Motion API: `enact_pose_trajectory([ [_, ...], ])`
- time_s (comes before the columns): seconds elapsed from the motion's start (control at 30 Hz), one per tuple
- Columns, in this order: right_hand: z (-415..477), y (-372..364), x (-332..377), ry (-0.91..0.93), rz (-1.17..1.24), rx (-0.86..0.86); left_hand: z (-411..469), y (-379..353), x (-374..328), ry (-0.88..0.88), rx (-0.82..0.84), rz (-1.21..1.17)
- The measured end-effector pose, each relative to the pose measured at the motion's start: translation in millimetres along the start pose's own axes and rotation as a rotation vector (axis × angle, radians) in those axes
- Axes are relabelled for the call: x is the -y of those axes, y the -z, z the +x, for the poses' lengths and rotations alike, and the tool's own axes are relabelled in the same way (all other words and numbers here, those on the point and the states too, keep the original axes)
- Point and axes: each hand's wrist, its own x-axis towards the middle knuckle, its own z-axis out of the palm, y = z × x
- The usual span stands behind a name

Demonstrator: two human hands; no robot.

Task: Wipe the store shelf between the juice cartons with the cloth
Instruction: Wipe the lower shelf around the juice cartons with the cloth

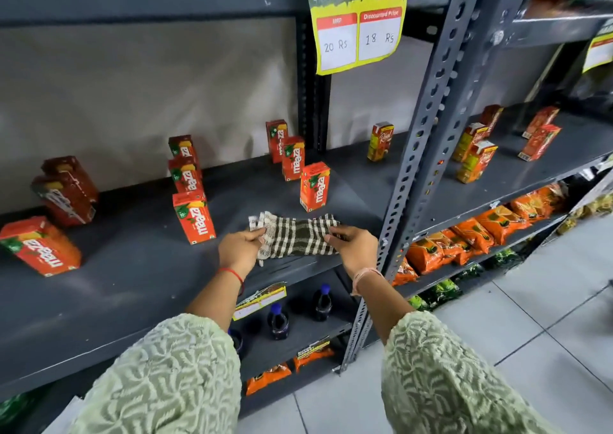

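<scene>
Item: checked cloth (295, 234), green and white, bunched lengthwise. Location: on the grey shelf (139, 268), close to its front edge, in the open lane between two rows of juice cartons.

Holders: left hand (239, 248) pinching the cloth's left end, right hand (352, 247) pinching its right end; both grips narrow, closed on fabric, cloth stretched between them. Patterned pale-green sleeves on both arms.

Neighbours: front left carton (194, 216) upright, just beside the left hand, toward the shelf's left end. Front right carton (314, 186) upright, just behind the cloth's right half. Further cartons lined up behind each toward the back edge. Large carton (39, 246) lying tilted near the left end. Slotted upright post (428, 155) just right of the right hand. Price sign (356, 19) hanging above.

Status, as judged: wiping of the lane about to begin or barely begun; shelf toward the back edge apparently untouched.

Hazards, as judged: narrow lane, light tall cartons; sideways sweep likely to clip the front left carton and topple it into its row. Push toward the back edge liable to drag the cloth's right end against the front right carton. Right knuckles at risk of catching the post. Bunched cloth covering little surface per pass.
</scene>
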Motion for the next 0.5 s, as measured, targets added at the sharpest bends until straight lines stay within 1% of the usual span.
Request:
enact_pose_trajectory([
  [0.03, 1, -1, -1, 0.033, -0.065, 0.005, -1, 0, -1, -0.016, -0.003, 0.024],
  [0.1, 1, -1, -2, 0.167, -0.284, -0.037, -5, 3, -5, -0.069, 0.0, 0.084],
  [0.17, 1, 0, -1, 0.381, -0.423, -0.083, -15, 7, -5, -0.156, 0.002, 0.202],
  [0.2, 2, 1, 2, 0.513, -0.453, -0.061, -23, 10, -3, -0.208, -0.006, 0.25],
  [0.23, 4, 2, 5, 0.646, -0.491, -0.008, -33, 14, 0, -0.266, -0.017, 0.283],
  [0.27, 8, 1, 8, 0.762, -0.56, 0.083, -45, 20, 6, -0.323, -0.037, 0.316],
  [0.33, 16, -2, 21, 0.92, -0.779, 0.324, -68, 37, 25, -0.386, -0.107, 0.402],
  [0.4, 26, -9, 35, 0.957, -1.006, 0.523, -86, 60, 53, -0.342, -0.204, 0.479],
  [0.43, 31, -13, 41, 0.968, -1.079, 0.591, -91, 75, 68, -0.292, -0.26, 0.508],
  [0.5, 37, -22, 45, 0.964, -1.136, 0.681, -99, 106, 97, -0.172, -0.372, 0.556],
])
